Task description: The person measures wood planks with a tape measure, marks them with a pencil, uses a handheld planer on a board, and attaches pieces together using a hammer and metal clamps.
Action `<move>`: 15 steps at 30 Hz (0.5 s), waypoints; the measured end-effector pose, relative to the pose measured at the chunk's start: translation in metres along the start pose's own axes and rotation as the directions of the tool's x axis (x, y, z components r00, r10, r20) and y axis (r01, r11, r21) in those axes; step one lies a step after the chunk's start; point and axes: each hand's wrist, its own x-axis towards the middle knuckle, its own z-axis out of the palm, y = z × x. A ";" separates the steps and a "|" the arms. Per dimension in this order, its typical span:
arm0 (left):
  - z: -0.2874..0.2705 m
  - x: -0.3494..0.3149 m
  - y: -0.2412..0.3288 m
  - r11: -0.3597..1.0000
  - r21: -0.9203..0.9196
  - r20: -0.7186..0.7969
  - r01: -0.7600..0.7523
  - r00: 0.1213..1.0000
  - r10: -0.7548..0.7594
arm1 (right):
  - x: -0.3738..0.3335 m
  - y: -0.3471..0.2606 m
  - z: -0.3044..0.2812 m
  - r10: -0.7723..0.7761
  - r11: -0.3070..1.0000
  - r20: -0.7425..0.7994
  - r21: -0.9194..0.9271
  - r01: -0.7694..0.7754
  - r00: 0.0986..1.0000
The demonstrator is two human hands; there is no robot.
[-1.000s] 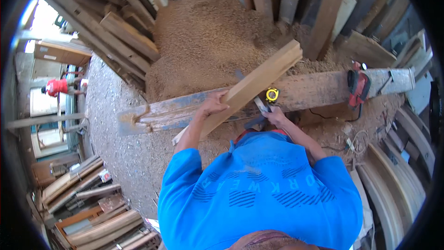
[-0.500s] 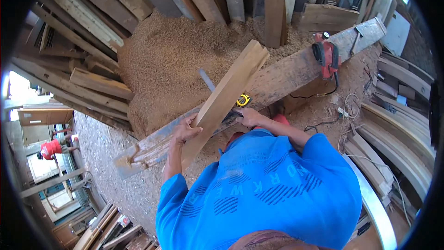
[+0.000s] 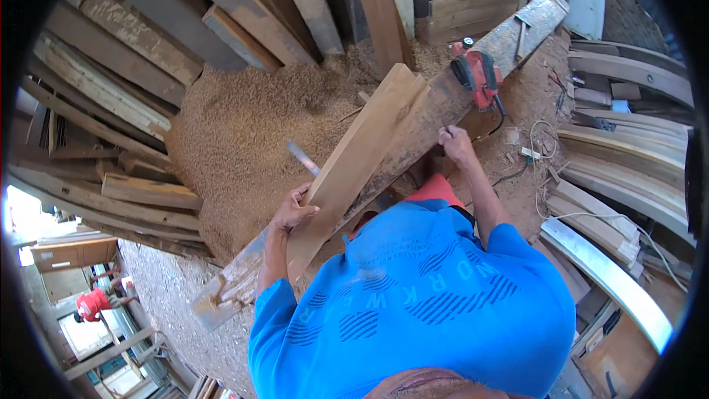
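Observation:
A thick, light-brown timber piece [image 3: 354, 151] lies slanting across the worn plank bench [image 3: 436, 107]. My left hand [image 3: 294, 210] grips its left edge near the close end, thumb on top and fingers over the side. My right hand [image 3: 456, 144] is closed beside the bench's near edge, to the right of the timber; whatever its curled fingers hold, if anything, is hidden. Close beyond that hand, a red-and-black electric hand planer [image 3: 480, 77] rests on the bench. From under the timber's left side sticks out a narrow flat grey strip [image 3: 303, 157], its kind unclear.
A large heap of wood shavings [image 3: 236, 133] spreads beyond the bench. Boards [image 3: 310, 4] lean along the back, and stacked timber [image 3: 628, 155] lies at right. A power cord [image 3: 509, 176] trails on the ground. Another person [image 3: 92, 304] in red works at far left.
My right hand has moved right and away from the timber, toward the planer. My left hand keeps its hold. The yellow tape measure beside the timber no longer shows. The view has shifted.

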 end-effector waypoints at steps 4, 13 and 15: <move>0.005 0.022 0.014 0.999 -0.048 0.117 -0.016 0.993 0.021 | 0.020 0.003 -0.070 -0.072 0.995 -0.195 0.059 0.085 0.978; 0.053 0.112 0.006 0.999 -0.049 0.170 0.021 0.985 -0.012 | 0.077 0.021 -0.179 0.005 0.997 -0.279 0.073 0.016 0.960; 0.099 0.133 0.044 0.987 -0.157 0.206 0.026 0.979 0.007 | 0.090 0.014 -0.190 0.063 0.932 -0.143 0.362 -0.007 0.988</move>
